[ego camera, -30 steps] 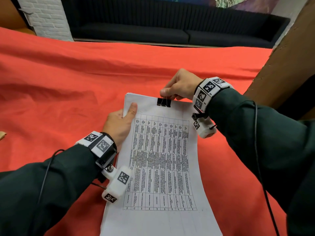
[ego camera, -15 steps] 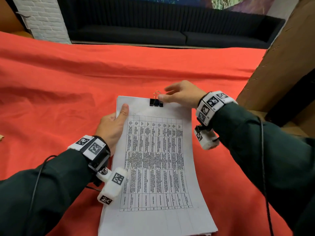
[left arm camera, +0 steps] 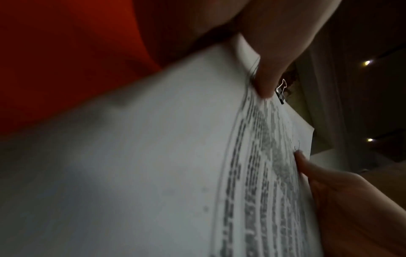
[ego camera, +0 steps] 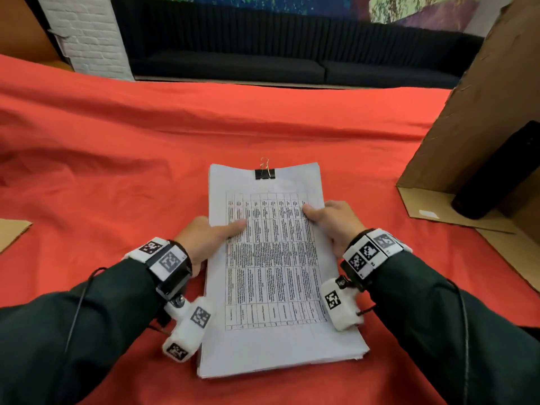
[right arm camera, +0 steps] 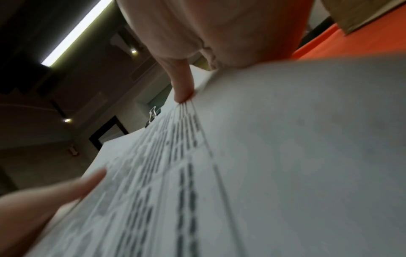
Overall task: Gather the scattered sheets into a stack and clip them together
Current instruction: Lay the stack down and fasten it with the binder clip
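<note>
A stack of white sheets [ego camera: 271,287] with a printed table on top is held over the red cloth. A black binder clip [ego camera: 264,173] bites the middle of its far edge, wire handles up. My left hand [ego camera: 209,239] grips the stack's left edge, thumb on the top sheet, fingers hidden beneath. My right hand [ego camera: 333,222] grips the right edge the same way. In the left wrist view the stack [left arm camera: 153,165] fills the frame, with the clip [left arm camera: 281,94] past my thumb. The right wrist view shows the stack [right arm camera: 263,156] and clip [right arm camera: 152,113] too.
Red cloth [ego camera: 146,147] covers the table. An open cardboard box [ego camera: 479,118] stands at the right with a black cylinder [ego camera: 496,173] inside. A scrap of cardboard [ego camera: 11,232] lies at the left edge. A dark sofa [ego camera: 263,65] runs beyond the table.
My right hand let go of the binder clip and came back to grip the stack's right edge. My left hand slid down the left edge. The stack now sits squarer to me.
</note>
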A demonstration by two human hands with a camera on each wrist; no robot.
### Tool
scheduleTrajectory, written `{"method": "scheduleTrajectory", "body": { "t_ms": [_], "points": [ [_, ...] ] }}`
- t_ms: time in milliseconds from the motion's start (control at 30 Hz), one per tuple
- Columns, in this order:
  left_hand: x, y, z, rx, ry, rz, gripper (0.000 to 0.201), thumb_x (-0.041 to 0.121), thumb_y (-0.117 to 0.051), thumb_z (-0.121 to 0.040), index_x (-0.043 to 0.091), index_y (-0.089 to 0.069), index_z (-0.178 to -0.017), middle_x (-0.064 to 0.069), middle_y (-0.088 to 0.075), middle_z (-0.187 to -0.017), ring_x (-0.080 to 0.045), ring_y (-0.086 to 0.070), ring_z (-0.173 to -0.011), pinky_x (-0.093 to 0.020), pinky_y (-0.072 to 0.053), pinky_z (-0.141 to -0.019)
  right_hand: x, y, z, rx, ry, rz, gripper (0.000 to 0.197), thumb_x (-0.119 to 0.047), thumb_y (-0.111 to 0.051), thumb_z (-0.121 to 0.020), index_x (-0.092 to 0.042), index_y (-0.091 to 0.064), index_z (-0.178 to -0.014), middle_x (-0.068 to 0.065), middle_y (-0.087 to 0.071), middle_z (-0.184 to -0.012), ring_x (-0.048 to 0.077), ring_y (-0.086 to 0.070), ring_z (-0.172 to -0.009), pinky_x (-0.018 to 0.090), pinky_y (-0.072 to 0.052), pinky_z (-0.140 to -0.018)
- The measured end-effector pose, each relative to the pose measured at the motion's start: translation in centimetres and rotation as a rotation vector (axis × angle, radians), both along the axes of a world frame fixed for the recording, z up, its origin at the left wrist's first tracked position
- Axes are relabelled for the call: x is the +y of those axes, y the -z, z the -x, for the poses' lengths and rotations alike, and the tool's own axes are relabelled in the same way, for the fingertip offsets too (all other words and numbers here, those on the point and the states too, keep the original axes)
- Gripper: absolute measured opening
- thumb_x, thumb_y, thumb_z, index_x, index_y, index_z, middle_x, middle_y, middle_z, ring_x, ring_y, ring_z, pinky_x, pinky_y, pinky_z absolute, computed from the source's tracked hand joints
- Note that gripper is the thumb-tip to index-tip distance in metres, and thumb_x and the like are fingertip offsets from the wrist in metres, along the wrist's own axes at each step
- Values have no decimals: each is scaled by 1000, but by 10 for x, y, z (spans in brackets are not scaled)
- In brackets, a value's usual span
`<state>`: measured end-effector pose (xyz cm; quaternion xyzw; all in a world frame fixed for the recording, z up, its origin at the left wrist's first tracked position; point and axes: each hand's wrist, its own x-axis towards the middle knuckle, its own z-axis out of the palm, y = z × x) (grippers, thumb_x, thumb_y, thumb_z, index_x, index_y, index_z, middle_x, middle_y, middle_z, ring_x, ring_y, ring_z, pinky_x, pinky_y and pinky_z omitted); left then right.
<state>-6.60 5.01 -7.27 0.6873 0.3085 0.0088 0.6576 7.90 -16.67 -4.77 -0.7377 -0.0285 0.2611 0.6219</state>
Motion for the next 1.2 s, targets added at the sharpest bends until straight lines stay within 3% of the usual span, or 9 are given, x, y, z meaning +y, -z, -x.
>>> {"method": "scheduleTrajectory", "body": {
  "t_ms": [133,300,567,633,700,767,867,1000,1200],
  "points": [
    [7,7,0,46,-94,-57,26,22,-73,-94,4,-68,-112,-17,-77,-106,-35,-75,-96,-59,-58,-92,-14,0,3,-55,-244,320,43,3,-70,-88,-13,-53,-125,10,-72,-107,29,-71,-96,49,-62,-79],
    [20,10,-7,81,-14,-231,24,28,-71,-95,7,-73,-106,-15,-78,-101,-40,-74,-98,-63,-56,-91,-22,-13,5,-79,-302,479,53,10,-70,-85,-20,-52,-126,8,-66,-94,27,-68,-89,40,-62,-64],
    [36,0,-17,145,41,-460,32,30,-76,-90,7,-75,-112,-6,-78,-104,-28,-74,-99,-44,-56,-99,-23,-15,0,-220,-154,528,27,15,-69,-81,-9,-68,-94,11,-69,-80,28,-70,-74,39,-62,-65],
    [37,-1,-5,148,92,-390,25,27,-78,-87,5,-74,-99,-8,-77,-86,-25,-75,-79,-40,-61,-84,-31,-19,4,-191,-180,517,17,12,-68,-82,-4,-68,-88,13,-69,-75,27,-69,-67,41,-63,-64],
    [25,-7,21,210,201,-380,22,20,-71,-95,4,-65,-80,-10,-66,-67,-18,-63,-52,-27,-55,-53,-45,-22,18,-159,-243,562,7,3,-70,-85,1,-67,-90,15,-67,-73,26,-66,-63,41,-62,-62],
    [5,-12,53,313,335,-389,32,25,-62,-101,1,-63,-80,-16,-67,-66,-19,-63,-47,-25,-50,-42,-62,-21,39,-134,-364,631,10,-3,-70,-86,3,-66,-93,15,-66,-71,26,-64,-59,38,-59,-57],
    [-26,-20,94,427,524,-441,44,36,-51,-105,-1,-67,-87,-18,-76,-73,-22,-72,-59,-22,-54,-48,-78,-22,79,-287,-590,826,16,-18,-64,-87,-2,-69,-86,8,-67,-69,28,-68,-65,31,-57,-54],
    [-52,-30,111,381,556,-494,36,31,-46,-105,7,-59,-83,-4,-74,-63,-19,-76,-60,-26,-53,-53,-78,-23,109,-567,-655,1014,23,-26,-55,-92,-12,-47,-75,11,-64,-90,32,-61,-90,25,-39,-64],
    [-54,-42,126,539,681,-928,59,62,-40,-101,13,-59,-74,-1,-74,-65,-4,-65,-52,-23,-53,-68,-95,-18,116,-554,-616,1004,37,-37,-57,-88,-12,-43,-65,0,-47,-64,23,-54,-63,25,-35,-48]
  ]
}}
